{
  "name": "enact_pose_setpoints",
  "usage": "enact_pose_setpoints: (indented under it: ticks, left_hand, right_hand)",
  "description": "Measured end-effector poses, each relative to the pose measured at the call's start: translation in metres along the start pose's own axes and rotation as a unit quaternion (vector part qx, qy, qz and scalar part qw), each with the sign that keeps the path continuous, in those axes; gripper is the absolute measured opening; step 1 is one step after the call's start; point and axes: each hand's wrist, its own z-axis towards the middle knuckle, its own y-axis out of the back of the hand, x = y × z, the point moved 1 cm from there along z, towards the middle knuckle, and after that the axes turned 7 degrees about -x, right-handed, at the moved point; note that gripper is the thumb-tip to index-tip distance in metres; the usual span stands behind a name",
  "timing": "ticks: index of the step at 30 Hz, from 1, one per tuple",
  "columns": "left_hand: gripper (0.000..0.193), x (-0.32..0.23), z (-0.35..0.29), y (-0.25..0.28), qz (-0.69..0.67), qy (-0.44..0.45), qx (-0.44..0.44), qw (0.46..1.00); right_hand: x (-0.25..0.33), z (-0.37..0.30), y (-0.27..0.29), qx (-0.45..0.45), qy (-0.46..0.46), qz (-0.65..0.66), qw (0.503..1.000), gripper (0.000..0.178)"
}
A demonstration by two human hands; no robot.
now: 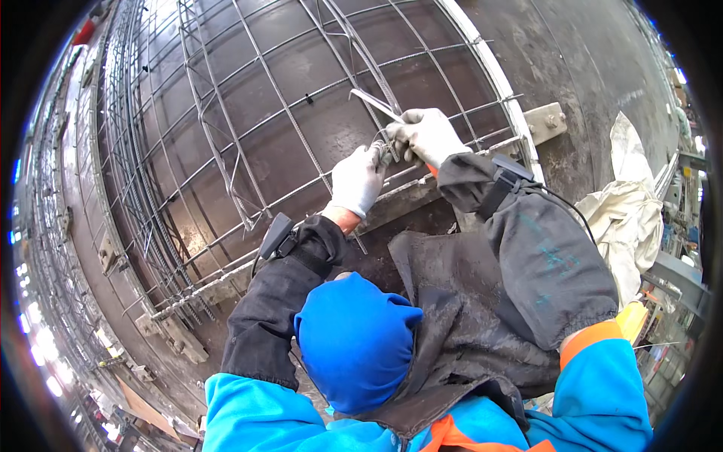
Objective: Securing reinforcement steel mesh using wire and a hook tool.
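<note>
Both my hands wear white gloves and meet over the near side of a steel rebar mesh [288, 111]. My right hand [431, 137] is closed round a rebar tying hook, its metal shaft [376, 104] pointing up and left to a bent tip. A bit of its orange handle [431, 169] shows below the palm. Just left of it, my left hand [356, 181] has its fingers pinched on thin wire [385, 146] beside a bar. The fingertips partly hide the wire and the bar crossing.
The mesh lies over a dark steel bed, framed by a pale edge rail [493, 68] on the right. A metal bracket [546, 123] juts outside that rail. Off-white cloth [621, 226] hangs at the right. Lattice girders [207, 113] and bundled bars stand to the left.
</note>
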Motion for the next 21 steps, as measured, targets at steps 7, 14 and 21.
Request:
enact_pose_setpoints:
  ticks: [7, 14, 21]
  left_hand:
    - [0.016, 0.027, -0.007, 0.013, 0.008, 0.087, -0.12, 0.989]
    - [0.028, -0.053, 0.024, 0.011, -0.432, 0.242, 0.223, 0.84]
    - [0.024, -0.061, 0.007, 0.02, -0.466, 0.297, 0.361, 0.751]
  right_hand:
    - [0.014, 0.001, 0.073, -0.008, 0.025, -0.048, 0.998, 0.019]
    - [-0.012, -0.013, 0.083, -0.029, -0.02, 0.051, 0.998, 0.022]
    - [-0.035, -0.027, 0.064, 0.023, -0.047, 0.139, 0.989, 0.019]
